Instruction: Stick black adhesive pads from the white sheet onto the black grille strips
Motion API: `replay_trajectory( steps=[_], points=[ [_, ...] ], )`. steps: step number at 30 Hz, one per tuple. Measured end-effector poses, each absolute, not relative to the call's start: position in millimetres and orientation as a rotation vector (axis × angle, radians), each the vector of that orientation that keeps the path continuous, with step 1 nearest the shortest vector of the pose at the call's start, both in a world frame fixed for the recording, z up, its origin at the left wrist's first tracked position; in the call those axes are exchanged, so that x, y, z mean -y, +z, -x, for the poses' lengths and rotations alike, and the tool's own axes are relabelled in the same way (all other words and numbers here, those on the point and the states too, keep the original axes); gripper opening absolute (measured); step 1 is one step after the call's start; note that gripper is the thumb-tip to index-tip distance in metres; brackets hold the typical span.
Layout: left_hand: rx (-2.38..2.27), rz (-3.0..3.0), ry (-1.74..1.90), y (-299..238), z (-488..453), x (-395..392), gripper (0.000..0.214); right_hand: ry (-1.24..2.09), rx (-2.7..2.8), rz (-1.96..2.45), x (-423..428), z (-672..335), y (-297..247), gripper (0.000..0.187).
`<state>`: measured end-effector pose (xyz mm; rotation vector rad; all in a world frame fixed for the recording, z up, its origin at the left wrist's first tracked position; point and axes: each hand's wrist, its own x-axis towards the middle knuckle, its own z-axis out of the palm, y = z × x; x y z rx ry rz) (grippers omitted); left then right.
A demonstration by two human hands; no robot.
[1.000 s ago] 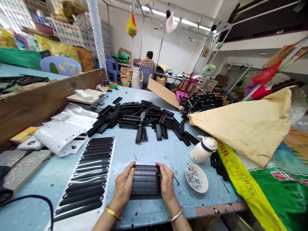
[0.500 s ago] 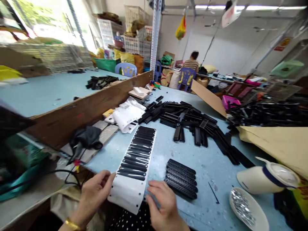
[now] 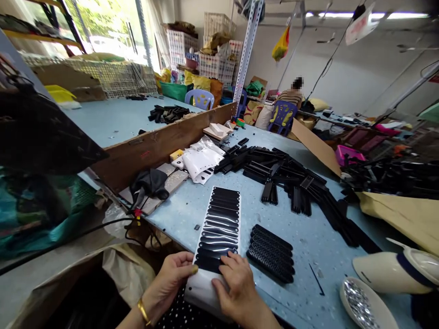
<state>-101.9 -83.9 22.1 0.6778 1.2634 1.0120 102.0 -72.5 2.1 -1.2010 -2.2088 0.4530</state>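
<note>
A white backing sheet (image 3: 206,285) carrying several long black oval stickers (image 3: 219,224) lies on the pale blue table (image 3: 308,237), its near end hanging over the edge. My left hand (image 3: 169,281) pinches the sheet's near left edge. My right hand (image 3: 236,288) presses on the nearest sticker, fingertips curled at its edge. To the right of the sheet lies a black perforated grille piece (image 3: 270,252), apart from both hands.
A heap of black plastic strips (image 3: 284,176) covers the table's middle. A white jug (image 3: 394,272) and a dish of small silver bits (image 3: 366,306) sit at the near right. A wooden divider board (image 3: 161,144) runs along the left. A person sits far back.
My view swung left. Both hands left the grille piece, which now lies on the table, and went to the sticker sheet; the right hand now presses on the nearest sticker.
</note>
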Motion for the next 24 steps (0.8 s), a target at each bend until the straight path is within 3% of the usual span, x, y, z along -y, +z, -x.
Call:
replay_trajectory(
  steps=[6, 16, 24],
  points=[
    [-1.107, -0.514, 1.107, 22, 82, 84, 0.027, 0.404, 1.977, 1.055, 55, -83, -11, 0.029],
    [-1.055, -0.624, 1.134, 33, 72, 74, 0.02, 0.911, 1.669, 1.027, 43, -83, -2, 0.017],
    [-1.055, -0.652, 1.118, 24, 67, 64, 0.02, 1.115, 1.585, 1.129, 37, -82, 8, 0.025]
  ],
)
